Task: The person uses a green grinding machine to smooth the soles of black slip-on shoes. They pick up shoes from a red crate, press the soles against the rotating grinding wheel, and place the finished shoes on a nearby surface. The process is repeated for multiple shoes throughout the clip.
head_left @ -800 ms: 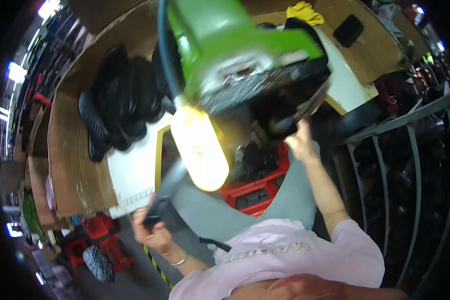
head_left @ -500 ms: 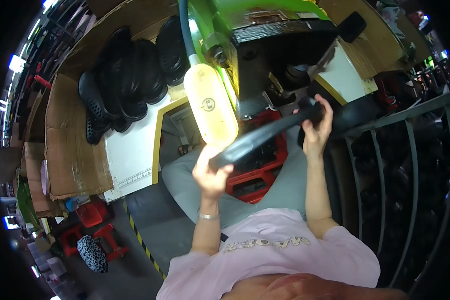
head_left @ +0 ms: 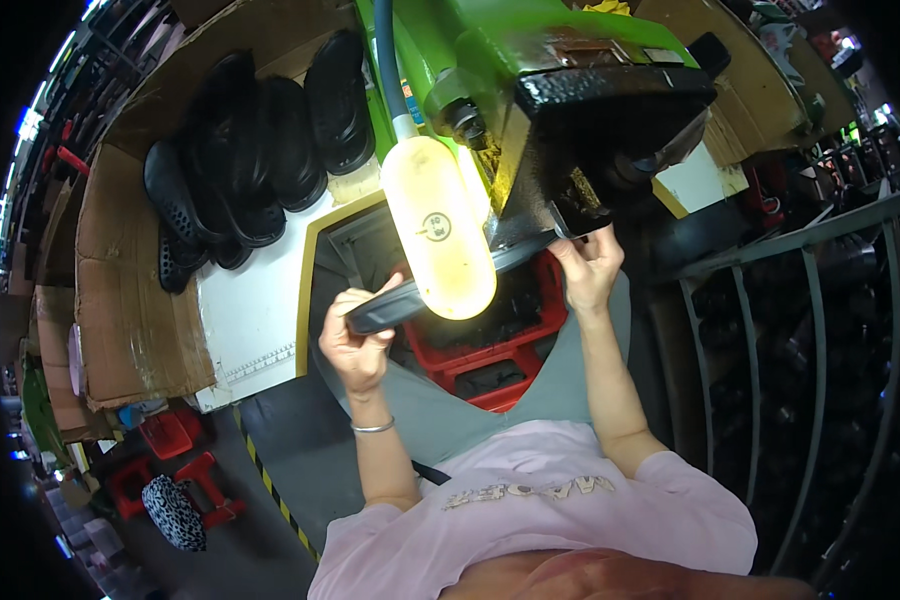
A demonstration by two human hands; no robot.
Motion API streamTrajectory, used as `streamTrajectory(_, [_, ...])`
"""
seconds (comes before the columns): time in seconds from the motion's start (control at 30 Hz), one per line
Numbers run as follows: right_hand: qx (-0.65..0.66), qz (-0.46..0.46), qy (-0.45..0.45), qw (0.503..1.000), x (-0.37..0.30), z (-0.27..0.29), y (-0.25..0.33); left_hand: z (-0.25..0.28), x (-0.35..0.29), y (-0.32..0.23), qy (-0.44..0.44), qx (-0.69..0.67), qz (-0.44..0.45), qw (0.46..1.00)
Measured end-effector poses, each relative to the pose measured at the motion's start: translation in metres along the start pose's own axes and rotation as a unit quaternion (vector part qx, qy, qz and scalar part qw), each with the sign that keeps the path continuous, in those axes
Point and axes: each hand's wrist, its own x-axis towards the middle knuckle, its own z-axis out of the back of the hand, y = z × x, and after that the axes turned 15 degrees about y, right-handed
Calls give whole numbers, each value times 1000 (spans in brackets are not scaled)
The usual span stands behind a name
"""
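My left hand (head_left: 356,345) grips one end of a long black shoe (head_left: 385,307), seen edge-on, with the thumb below and the fingers over it. The fingers of my right hand (head_left: 590,268) are pinched on its other end, right under the dark working head (head_left: 610,115) of a green machine (head_left: 510,45). A lit yellow-white oval lamp (head_left: 438,225) hangs in front and hides the shoe's middle. Whether the shoe touches the machine's tool I cannot tell.
Several black clogs (head_left: 295,145) lie in a cardboard box (head_left: 135,330) on the white worktable (head_left: 250,315) at left. A red plastic crate (head_left: 495,365) with dark contents stands between my knees. Metal railings (head_left: 815,330) run along the right. Red stools (head_left: 205,485) are at lower left.
The shoe has moved from in front of my lap up to the machine's tool. Both hands have shifted left, and my right hand is now lower, close under the machine head.
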Motion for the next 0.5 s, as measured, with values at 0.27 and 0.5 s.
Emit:
streamTrajectory(0.27, [-157,82,-10,984,-1,-39,16,70,-39,48,9,-44,113,993])
streamTrajectory(0.5, [-324,209,10,923,14,-56,54,-32,31,37,146,264,129,945])
